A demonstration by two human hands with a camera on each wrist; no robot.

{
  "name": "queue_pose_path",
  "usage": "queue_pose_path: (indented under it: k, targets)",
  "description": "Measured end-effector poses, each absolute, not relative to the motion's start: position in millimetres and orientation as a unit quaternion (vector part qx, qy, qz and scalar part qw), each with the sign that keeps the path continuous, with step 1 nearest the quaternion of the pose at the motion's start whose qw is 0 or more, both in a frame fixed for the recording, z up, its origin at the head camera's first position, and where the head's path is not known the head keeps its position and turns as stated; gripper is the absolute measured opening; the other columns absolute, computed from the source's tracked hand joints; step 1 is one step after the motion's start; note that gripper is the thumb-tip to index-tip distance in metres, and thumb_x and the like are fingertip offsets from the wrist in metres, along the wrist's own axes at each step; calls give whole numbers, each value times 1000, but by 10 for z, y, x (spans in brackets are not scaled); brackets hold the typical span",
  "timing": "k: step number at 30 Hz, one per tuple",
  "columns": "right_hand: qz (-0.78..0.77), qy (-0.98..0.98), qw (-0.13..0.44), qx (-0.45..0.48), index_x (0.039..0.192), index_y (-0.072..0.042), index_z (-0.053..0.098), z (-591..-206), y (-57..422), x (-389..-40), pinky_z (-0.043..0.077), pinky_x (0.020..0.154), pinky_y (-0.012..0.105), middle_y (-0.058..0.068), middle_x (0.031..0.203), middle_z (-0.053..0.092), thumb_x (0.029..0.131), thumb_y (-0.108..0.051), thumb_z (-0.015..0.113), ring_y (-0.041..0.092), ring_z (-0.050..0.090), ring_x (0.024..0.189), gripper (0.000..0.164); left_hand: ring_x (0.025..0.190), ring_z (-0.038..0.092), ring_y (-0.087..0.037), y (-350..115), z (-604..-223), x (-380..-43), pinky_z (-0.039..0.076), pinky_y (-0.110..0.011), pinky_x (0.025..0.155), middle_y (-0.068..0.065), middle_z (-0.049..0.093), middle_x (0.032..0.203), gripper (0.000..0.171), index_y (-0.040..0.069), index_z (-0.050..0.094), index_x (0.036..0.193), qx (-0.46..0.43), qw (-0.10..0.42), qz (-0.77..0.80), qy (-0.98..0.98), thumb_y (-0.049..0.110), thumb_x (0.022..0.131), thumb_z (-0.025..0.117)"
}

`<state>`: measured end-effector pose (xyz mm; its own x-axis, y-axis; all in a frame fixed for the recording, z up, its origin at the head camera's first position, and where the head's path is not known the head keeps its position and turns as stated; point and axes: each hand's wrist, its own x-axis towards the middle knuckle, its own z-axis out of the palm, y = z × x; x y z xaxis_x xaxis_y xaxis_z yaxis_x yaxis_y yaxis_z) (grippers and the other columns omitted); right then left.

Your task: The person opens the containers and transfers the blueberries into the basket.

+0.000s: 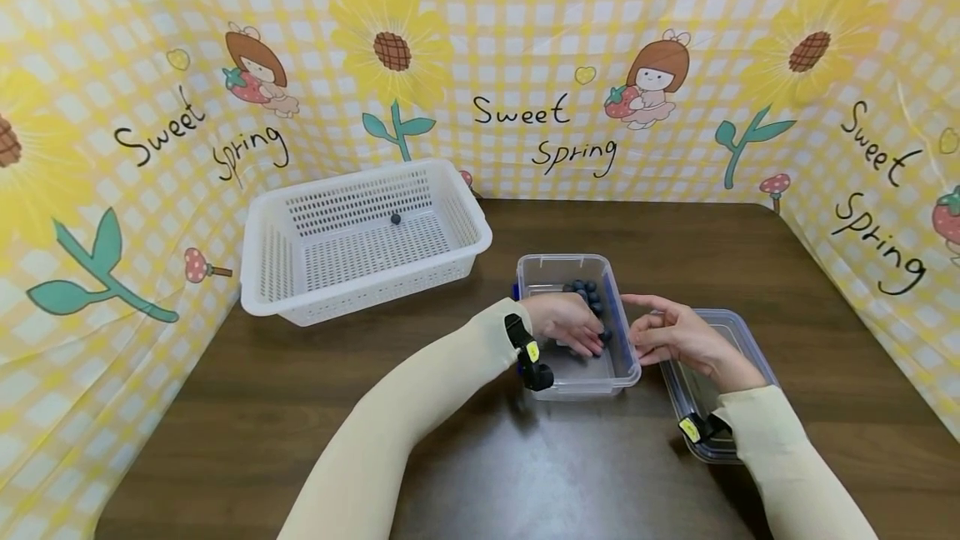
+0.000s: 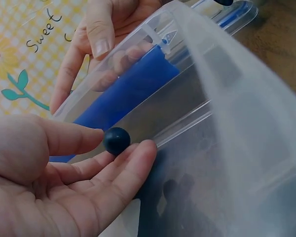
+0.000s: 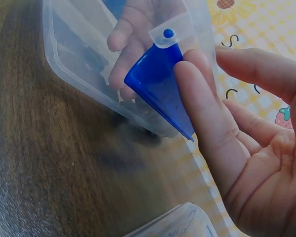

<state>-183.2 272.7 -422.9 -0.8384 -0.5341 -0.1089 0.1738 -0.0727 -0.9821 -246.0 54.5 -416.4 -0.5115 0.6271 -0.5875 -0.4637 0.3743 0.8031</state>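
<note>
A clear plastic box with blue side latches stands on the table, several blueberries lying toward its far end. My left hand reaches down inside it. Between thumb and fingertips that hand pinches one blueberry, close to the wall with the latch in the left wrist view. My right hand is at the outside of the box's right wall, fingers fairly straight. Its fingertips rest against the wall beside the blue latch, which hangs down.
At the back left stands a white perforated basket with a single blueberry inside. A clear lid lies right of the box, partly under the right forearm. Yellow checked cloth hangs behind and along both sides of the brown table.
</note>
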Motion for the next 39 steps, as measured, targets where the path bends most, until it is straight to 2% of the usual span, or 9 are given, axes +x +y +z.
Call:
queue_pose_path:
  k: [5,8,16,20,25,28,31,34,39]
  targets:
    - [-719,635,246,-144,146,-4,40,-4228,2733,-1831,62,69,35,8,91,68,92,10,60,19,70,75,58,69,63,-20,581,-4162,-2446,58,-38,88,-15,62,78,18,-5,59,87,69,492,551,671,-3,102,50]
    - [-718,635,245,-145,145,-6,42,-4228,2738,-1829,62,69,35,8,92,68,93,11,59,19,70,75,57,67,63,-19,582,-4164,-2436,60,-32,77,-14,62,76,17,-6,59,88,77,493,549,671,-3,102,50]
    - [-720,633,245,-144,142,-11,47,-4229,2747,-1823,62,69,34,7,91,68,92,11,60,19,70,75,56,69,63,-18,549,-4125,-2444,58,-28,73,-13,62,77,15,-7,57,93,102,498,549,664,-3,103,47]
    - [-720,631,247,-147,144,-8,44,-4234,2739,-1829,62,69,35,7,91,68,93,11,59,18,70,75,57,70,62,-17,483,-4032,-2496,57,-26,71,-12,62,77,17,-15,57,110,111,476,561,668,-3,103,46]
    - [-720,631,247,-149,145,-6,42,-4229,2739,-1826,62,70,35,7,91,69,93,11,59,19,70,75,58,70,62,-17,376,-3892,-2594,55,-24,69,-14,61,81,34,-22,45,132,104,446,592,663,-5,103,45]
    - [-721,631,245,-147,145,-6,43,-4226,2743,-1822,62,69,35,7,91,69,93,11,59,19,70,75,58,73,62,-17,308,-3818,-2663,56,-25,74,-22,62,96,37,-22,40,137,108,435,600,662,-5,104,44]
    - [-722,631,244,-147,145,-6,43,-4228,2740,-1822,62,69,34,7,91,69,92,11,59,19,70,75,58,76,62,-17,227,-3726,-2734,56,-33,92,-35,57,120,38,-20,40,138,111,417,608,666,-5,104,44]
    - [-722,631,243,-148,146,-5,42,-4230,2735,-1822,62,69,34,7,91,69,93,12,58,18,70,75,58,78,63,-19,128,-3621,-2803,48,-42,104,-39,48,134,37,-19,42,137,99,393,629,664,-5,103,45]
    - [-723,629,244,-149,146,-7,43,-4230,2734,-1818,62,69,34,7,91,69,93,12,59,18,70,75,58,79,66,-20,-73,-3467,-2918,47,-43,105,-27,64,107,33,-18,48,132,89,346,665,656,-4,103,47]
